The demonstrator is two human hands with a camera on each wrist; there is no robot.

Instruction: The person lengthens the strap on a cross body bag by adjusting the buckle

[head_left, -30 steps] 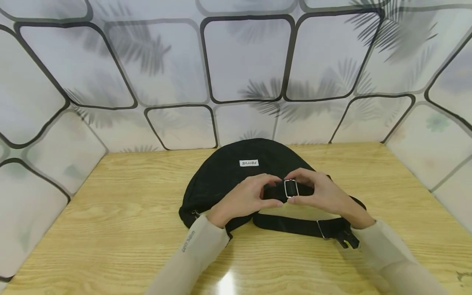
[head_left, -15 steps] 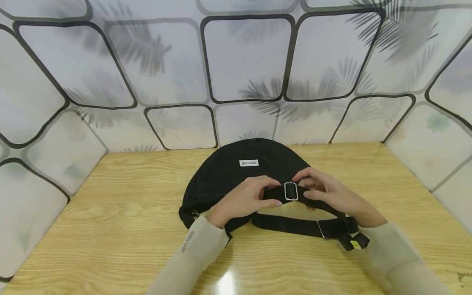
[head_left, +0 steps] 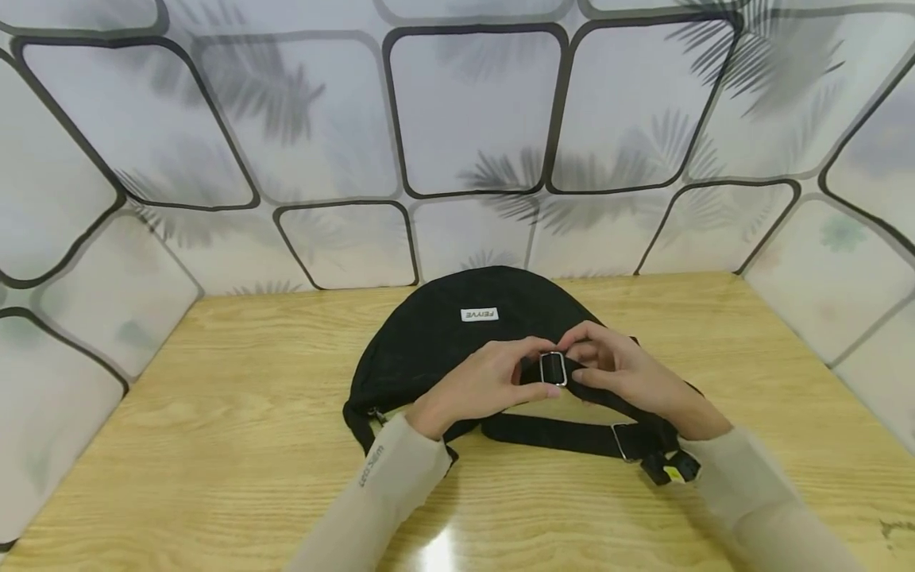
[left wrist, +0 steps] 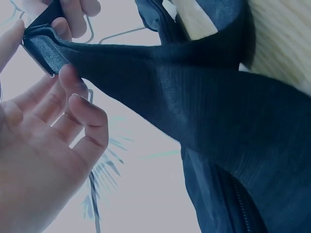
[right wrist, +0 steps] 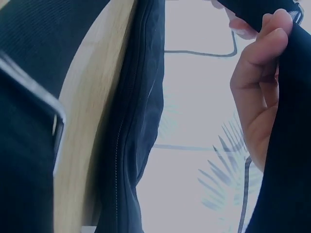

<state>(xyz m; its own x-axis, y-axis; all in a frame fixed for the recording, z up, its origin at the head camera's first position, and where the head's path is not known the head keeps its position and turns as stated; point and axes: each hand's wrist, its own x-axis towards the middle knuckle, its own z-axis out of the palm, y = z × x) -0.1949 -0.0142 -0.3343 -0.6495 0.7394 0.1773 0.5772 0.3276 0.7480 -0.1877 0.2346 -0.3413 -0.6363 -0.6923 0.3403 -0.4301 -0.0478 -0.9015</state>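
A black bag (head_left: 443, 349) lies flat on the wooden counter (head_left: 214, 413), near the back edge and about in the middle from side to side. It has a small white label (head_left: 479, 314) on top. A black strap (head_left: 557, 433) runs from the bag along the counter toward the front right, and loops back up to the hands.

Both hands meet over the front of the bag. The left hand (head_left: 482, 385) pinches the strap just to the left of a shiny metal buckle (head_left: 554, 369). Its thumb and first finger are curled on the strap, and the other fingers are bent loosely. The right hand (head_left: 622, 375) pinches the strap on the other side of the buckle, with its fingers curled round the band. The two hands almost touch at the buckle.

A second metal ring (head_left: 620, 442) and a black clip (head_left: 668, 469) sit on the strap near the right wrist. Both arms wear pale sleeves (head_left: 389, 488).
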